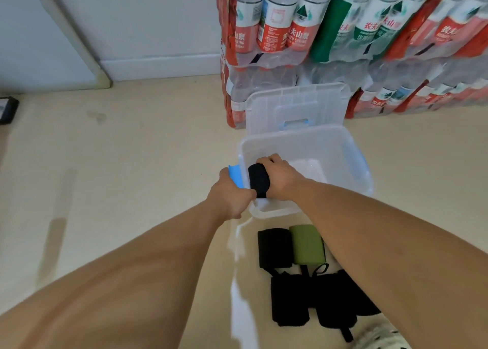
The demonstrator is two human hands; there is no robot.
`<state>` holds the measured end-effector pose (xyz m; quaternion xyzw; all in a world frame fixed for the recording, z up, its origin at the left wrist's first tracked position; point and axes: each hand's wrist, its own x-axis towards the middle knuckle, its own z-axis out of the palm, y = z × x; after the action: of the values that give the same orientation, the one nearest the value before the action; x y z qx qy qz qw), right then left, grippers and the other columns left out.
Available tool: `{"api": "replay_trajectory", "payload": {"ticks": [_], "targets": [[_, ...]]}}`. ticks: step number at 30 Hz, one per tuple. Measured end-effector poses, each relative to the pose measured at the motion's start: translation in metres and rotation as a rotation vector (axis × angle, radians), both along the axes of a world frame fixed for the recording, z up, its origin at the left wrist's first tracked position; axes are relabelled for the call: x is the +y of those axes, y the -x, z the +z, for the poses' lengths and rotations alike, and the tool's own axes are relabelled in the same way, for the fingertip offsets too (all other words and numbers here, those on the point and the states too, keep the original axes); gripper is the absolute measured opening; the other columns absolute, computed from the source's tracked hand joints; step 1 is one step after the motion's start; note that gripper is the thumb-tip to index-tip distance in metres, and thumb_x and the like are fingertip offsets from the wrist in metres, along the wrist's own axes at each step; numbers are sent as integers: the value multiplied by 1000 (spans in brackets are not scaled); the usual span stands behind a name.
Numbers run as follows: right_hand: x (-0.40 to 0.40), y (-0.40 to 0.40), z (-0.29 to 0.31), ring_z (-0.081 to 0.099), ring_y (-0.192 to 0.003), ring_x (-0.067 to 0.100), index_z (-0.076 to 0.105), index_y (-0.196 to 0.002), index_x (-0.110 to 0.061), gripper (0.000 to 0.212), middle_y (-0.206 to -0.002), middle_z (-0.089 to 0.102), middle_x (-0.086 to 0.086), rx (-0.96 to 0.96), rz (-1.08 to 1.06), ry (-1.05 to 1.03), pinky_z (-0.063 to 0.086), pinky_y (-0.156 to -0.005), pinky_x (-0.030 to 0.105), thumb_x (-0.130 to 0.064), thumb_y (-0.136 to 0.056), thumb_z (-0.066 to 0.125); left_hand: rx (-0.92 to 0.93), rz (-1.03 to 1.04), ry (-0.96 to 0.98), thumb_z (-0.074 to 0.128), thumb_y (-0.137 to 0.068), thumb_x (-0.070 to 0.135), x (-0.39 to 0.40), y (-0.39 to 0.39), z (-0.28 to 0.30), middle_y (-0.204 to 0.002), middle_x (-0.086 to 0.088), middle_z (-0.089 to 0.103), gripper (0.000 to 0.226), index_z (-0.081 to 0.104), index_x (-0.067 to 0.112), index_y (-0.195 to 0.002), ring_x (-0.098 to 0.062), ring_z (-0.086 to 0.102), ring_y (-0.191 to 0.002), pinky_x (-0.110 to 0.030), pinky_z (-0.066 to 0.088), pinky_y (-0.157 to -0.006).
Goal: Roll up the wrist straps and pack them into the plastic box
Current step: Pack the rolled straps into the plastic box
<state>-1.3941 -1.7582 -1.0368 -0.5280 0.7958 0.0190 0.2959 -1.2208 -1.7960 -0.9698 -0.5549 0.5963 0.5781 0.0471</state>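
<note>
Beige floor (132, 163), shrink-wrapped water bottles (343, 31) stacked behind, and the clear box (353, 163) sits open, lid (295, 105) propped behind it. Right hand (280, 179) grips a rolled black strap (259, 180) right over the box's near-left corner; left hand (232, 195) steadies the wall by the blue latch (236, 175), fingers hidden, so I cannot tell its grip. Risk here: let go loosely and the roll may spring open. More straps (303, 245) wait on the floor, just beside the box.
</note>
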Motion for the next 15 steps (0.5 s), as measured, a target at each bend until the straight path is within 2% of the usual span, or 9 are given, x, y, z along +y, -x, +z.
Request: {"api": "replay_trajectory", "payload": {"ticks": [3, 6, 7, 10, 15], "targets": [[-2, -4, -1, 46, -121, 32, 33, -151, -23, 88, -142, 36, 10, 38, 24, 8, 52, -97, 48, -17, -78, 81, -20, -34, 70, 67, -90, 28, 3, -1, -1, -125, -9, 56, 92, 9, 25, -161, -30, 65, -102, -42, 60, -84], [-4, -7, -1, 42, -125, 32, 30, -153, -20, 85, -144, 36, 10, 119, 43, -14, 54, -90, 43, -11, -82, 76, -27, -67, 120, 65, -93, 31, 4, -4, 1, -122, -6, 55, 87, 11, 22, -160, -26, 62, -97, -27, 49, -66], [-4, -8, 0, 41, -126, 31, 30, -153, -20, 84, -144, 36, 9, 137, 47, -24, 53, -87, 42, -11, -83, 76, -25, -73, 129, 65, -94, 32, 4, -5, 1, -121, -5, 54, 86, 12, 21, -160, -25, 61, -98, -25, 46, -64], [-5, -9, 2, 41, -126, 32, 31, -152, -18, 82, -143, 36, 10, 158, 54, -41, 51, -85, 41, -10, -84, 75, -29, -87, 140, 64, -94, 33, 4, -6, 2, -121, -4, 53, 86, 12, 22, -161, -25, 61, -100, -28, 47, -70], [-6, -11, 2, 39, -129, 32, 27, -156, -18, 86, -147, 33, 12, 151, 16, -23, 52, -89, 41, -2, -84, 72, -37, -89, 147, 63, -95, 34, 6, -5, 1, -121, -2, 51, 89, 6, 22, -163, -25, 60, -101, -29, 47, -78]]}}
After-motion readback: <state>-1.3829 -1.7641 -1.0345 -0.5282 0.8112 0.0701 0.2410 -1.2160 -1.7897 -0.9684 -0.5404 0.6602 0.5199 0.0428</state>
